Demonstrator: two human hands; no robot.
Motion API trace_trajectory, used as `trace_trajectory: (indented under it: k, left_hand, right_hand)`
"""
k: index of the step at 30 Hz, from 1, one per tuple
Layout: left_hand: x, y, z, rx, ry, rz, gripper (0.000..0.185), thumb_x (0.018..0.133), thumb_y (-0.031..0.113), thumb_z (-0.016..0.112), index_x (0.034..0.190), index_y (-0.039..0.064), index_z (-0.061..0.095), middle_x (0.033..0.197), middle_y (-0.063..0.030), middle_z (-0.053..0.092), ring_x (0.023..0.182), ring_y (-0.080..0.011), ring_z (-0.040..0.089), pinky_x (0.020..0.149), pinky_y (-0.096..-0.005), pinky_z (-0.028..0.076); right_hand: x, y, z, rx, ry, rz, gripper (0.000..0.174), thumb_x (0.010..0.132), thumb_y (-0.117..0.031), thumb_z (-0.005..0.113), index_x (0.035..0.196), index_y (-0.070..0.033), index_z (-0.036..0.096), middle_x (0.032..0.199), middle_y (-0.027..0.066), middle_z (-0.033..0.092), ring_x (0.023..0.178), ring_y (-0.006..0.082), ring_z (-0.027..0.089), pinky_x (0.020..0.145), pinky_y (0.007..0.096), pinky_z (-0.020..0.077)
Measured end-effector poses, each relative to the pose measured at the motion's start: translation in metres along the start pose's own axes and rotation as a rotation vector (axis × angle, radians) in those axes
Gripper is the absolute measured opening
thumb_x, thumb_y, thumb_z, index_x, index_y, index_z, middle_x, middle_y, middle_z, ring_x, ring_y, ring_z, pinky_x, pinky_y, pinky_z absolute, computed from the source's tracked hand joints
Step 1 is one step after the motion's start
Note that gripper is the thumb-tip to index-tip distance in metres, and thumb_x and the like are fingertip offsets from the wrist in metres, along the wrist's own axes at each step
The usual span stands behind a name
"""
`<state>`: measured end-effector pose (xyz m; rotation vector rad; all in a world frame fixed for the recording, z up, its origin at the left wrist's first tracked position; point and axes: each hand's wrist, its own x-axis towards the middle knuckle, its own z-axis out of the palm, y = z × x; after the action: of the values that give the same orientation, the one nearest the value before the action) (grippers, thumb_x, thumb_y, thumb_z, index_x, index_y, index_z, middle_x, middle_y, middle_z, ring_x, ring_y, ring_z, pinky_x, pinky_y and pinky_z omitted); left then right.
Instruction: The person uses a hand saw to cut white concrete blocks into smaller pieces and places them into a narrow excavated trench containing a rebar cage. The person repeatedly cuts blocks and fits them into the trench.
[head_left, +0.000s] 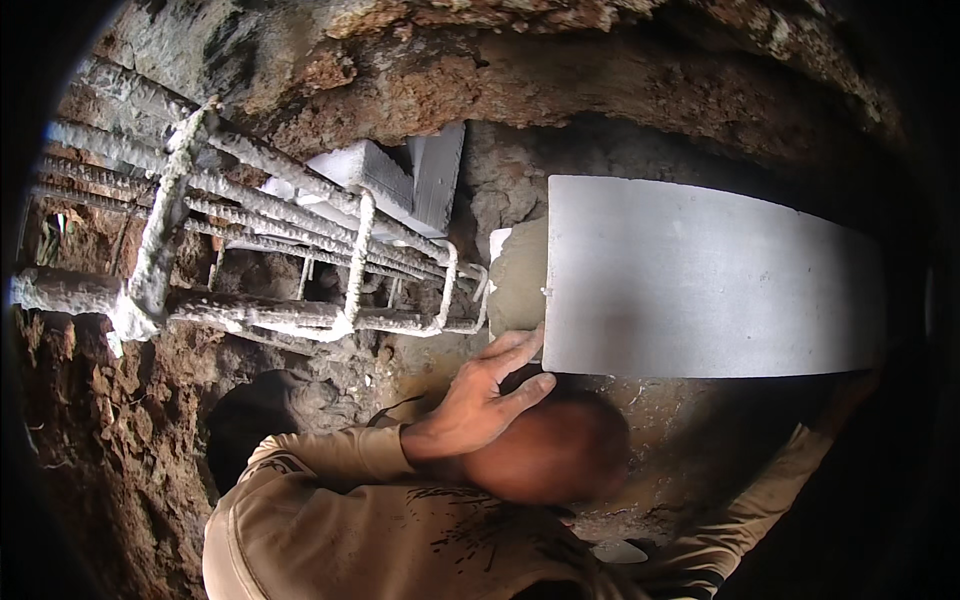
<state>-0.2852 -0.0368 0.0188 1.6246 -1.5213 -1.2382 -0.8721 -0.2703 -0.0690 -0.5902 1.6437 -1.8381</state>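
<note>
A large pale grey block (712, 277), perhaps aerated concrete, spans the right side before me. My left hand (487, 394) is at its near left corner, fingers and thumb apart. The fingertips touch or nearly touch the block's left end, and the thumb lies just below its near edge. Wet grey mortar (519, 262) coats a pale surface beside that end. My right hand (855, 397) is barely visible in shadow by the block's far right near corner; its grip is hidden. A blurred rounded form (551, 454), perhaps a bare knee, sits under my left wrist.
A mortar-crusted rebar cage (300, 225) with stirrups runs in from the left, ending close to the mortar. Behind it lie white blocks (367, 176), some tilted. Rough earth and rock (450, 82) overhang the far side. A small pale object (619, 552) lies near my right sleeve.
</note>
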Motion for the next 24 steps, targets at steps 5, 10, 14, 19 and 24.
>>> trace_trajectory:
  k: [5, 10, 14, 19, 24]
  left_hand:
    - [-0.018, -0.007, -0.024, 0.009, 0.061, -0.002, 0.061, 0.106, 0.023, 0.066, 0.157, -0.004, 0.045, 0.153, -0.0184, 0.052, 0.145, -0.0295, 0.047, 0.121, -0.0401, 0.037]
    - [-0.04, -0.007, -0.033, -0.018, 0.078, -0.057, 0.061, 0.105, 0.022, 0.068, 0.153, -0.008, 0.047, 0.154, -0.0201, 0.049, 0.147, -0.0312, 0.044, 0.123, -0.0416, 0.034]
    - [-0.054, -0.025, -0.036, 0.066, 0.108, -0.02, 0.064, 0.105, 0.022, 0.066, 0.156, -0.009, 0.042, 0.157, -0.022, 0.046, 0.149, -0.032, 0.042, 0.123, -0.0416, 0.033]
    - [-0.058, -0.024, -0.028, -0.244, 0.135, -0.164, 0.069, 0.106, 0.024, 0.064, 0.162, -0.004, 0.035, 0.166, -0.017, 0.039, 0.156, -0.0291, 0.033, 0.129, -0.0401, 0.026]
    - [-0.052, -0.039, -0.011, -0.869, 0.215, -0.375, 0.086, 0.112, 0.046, 0.05, 0.167, -0.007, 0.01, 0.173, -0.0221, 0.022, 0.16, -0.0314, 0.024, 0.132, -0.0443, 0.024]
  right_hand:
    - [-0.009, 0.005, 0.006, 0.012, -0.03, -0.007, 0.065, 0.104, -0.033, 0.065, 0.157, -0.001, 0.048, 0.149, 0.0232, 0.057, 0.132, 0.0333, 0.058, 0.111, 0.0535, 0.0438]
    - [-0.01, 0.018, 0.012, 0.015, -0.099, -0.061, 0.06, 0.105, -0.032, 0.061, 0.155, -0.001, 0.05, 0.149, 0.0213, 0.057, 0.133, 0.032, 0.057, 0.112, 0.0515, 0.0425]
    - [-0.012, 0.021, 0.018, 0.017, -0.135, -0.098, 0.056, 0.107, -0.031, 0.058, 0.153, -0.001, 0.051, 0.148, 0.0198, 0.058, 0.134, 0.031, 0.056, 0.114, 0.0498, 0.0415]
    - [-0.019, 0.023, 0.006, 0.029, -0.138, -0.129, 0.051, 0.108, -0.029, 0.055, 0.151, -0.001, 0.053, 0.148, 0.018, 0.058, 0.135, 0.0298, 0.054, 0.115, 0.0478, 0.0403]
    - [-0.017, 0.018, 0.006, 0.035, -0.186, -0.201, 0.048, 0.11, -0.028, 0.051, 0.149, -0.001, 0.055, 0.147, 0.0161, 0.058, 0.136, 0.0285, 0.053, 0.117, 0.0457, 0.039]
